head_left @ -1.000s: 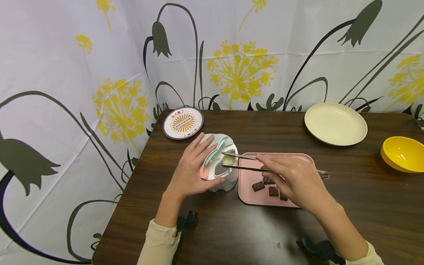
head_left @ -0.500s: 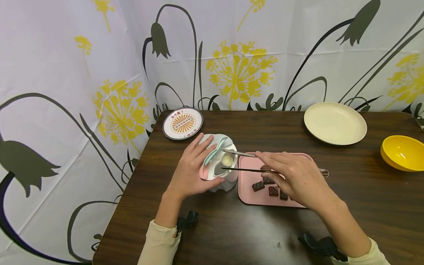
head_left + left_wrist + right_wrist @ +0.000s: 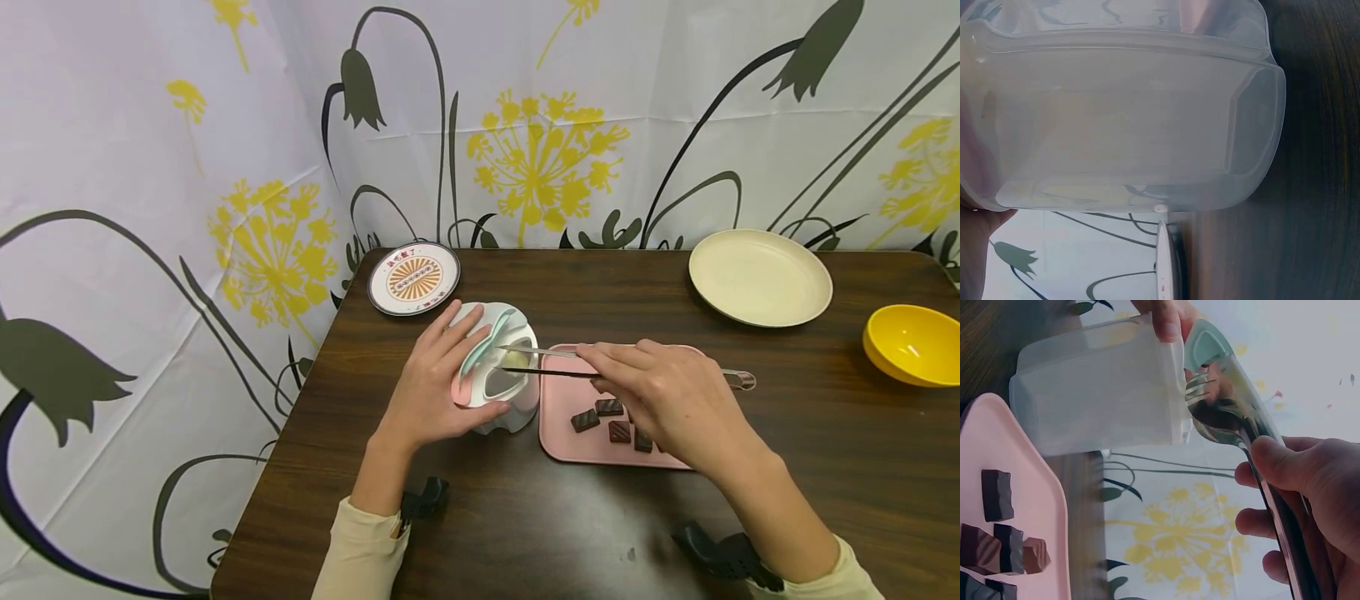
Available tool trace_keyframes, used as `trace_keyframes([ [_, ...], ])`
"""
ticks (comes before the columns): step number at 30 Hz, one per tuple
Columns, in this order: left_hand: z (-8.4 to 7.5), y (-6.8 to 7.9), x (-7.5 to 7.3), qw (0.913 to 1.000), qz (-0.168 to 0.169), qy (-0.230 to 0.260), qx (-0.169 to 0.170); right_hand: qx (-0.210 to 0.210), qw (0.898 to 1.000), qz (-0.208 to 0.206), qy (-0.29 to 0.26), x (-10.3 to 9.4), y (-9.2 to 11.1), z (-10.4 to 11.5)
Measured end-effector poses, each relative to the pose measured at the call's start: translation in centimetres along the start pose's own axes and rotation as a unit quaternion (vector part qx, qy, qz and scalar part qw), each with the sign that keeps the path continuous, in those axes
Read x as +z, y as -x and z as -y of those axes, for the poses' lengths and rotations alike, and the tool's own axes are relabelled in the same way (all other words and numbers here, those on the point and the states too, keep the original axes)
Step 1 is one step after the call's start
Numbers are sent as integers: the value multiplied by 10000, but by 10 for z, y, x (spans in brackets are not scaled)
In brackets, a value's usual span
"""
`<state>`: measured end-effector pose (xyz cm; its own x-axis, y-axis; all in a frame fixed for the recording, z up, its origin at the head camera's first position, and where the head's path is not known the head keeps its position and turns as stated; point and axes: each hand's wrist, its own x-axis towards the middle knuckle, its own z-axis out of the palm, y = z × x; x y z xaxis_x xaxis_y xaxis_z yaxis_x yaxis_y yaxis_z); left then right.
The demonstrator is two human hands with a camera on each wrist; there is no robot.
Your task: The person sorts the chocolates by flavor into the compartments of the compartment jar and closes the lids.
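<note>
Left hand [image 3: 438, 383] now grips the tub [image 3: 1097, 387] beside the pink tray [image 3: 570, 447], right hand [image 3: 671, 400] holds tongs [image 3: 1235, 422], tips at the tub's mouth, pale ball [image 3: 517, 359] partly hidden inside, chocolates [image 3: 619, 432] half covered by that hand, yellow bowl [image 3: 915, 346] cut off, plate [image 3: 414, 279] lettering too small to read

From above, the head view faces forward and down past the far edge of the counter [image 3: 555, 533]; both wrist views, turned sideways, share the translucent container [image 3: 1122, 119], the left's closer.
</note>
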<state>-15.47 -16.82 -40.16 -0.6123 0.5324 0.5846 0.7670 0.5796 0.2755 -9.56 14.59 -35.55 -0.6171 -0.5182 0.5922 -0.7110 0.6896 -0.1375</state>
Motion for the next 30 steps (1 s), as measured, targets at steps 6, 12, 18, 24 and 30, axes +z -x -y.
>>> trace_keyframes([
  [6,0,1,0,10000,-16,-23,-20,1,9994,-109,333,1,-4,4],
  [12,0,1,-1,10000,29,-13,-52,-29,9986,-292,441,6,-7,7],
  [18,-1,0,0,10000,52,-12,-52,-81,9987,-261,427,5,-8,8],
  [24,-1,0,-1,9999,63,-19,-78,-60,9994,-173,292,5,-7,10],
  [30,-1,0,-1,10000,29,-36,-62,-18,9996,7,276,3,-5,8],
])
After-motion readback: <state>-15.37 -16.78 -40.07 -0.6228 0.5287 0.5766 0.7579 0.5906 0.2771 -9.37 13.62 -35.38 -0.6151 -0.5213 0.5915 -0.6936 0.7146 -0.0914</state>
